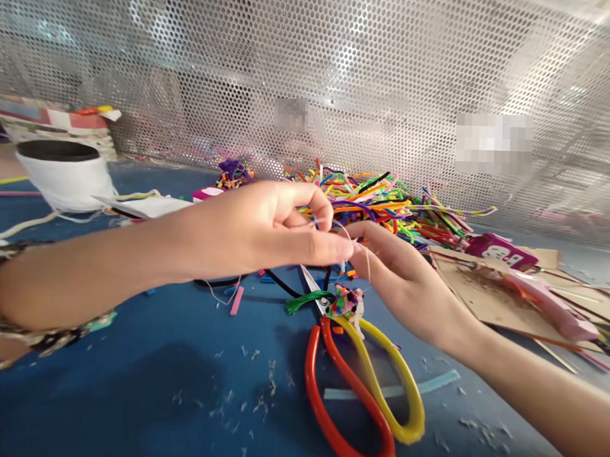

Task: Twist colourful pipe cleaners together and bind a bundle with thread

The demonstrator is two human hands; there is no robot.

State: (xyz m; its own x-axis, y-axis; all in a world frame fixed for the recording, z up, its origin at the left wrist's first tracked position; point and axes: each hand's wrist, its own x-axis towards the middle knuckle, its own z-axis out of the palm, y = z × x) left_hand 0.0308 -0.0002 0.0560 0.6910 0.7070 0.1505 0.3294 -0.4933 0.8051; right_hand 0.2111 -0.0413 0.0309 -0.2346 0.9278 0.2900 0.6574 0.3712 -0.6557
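My left hand [265, 230] and my right hand [398, 275] meet fingertip to fingertip above the blue table [154, 383]. Both pinch a thin white thread [341, 230] between thumb and fingers. From the thread hangs a small multicoloured pipe-cleaner ornament [347, 302], just below my fingers. Under it lie scissors [359, 384] with one red and one yellow handle, blades pointing away from me. A short green fuzzy piece [305, 300] lies beside the blades.
A heap of coloured pipe cleaners [386, 205] lies behind my hands. A pink glue gun [547, 307] rests on cardboard [483, 295] at the right. A white roll [67, 173] stands at the left. Perforated metal mesh [340, 70] walls off the back. Small scraps litter the table.
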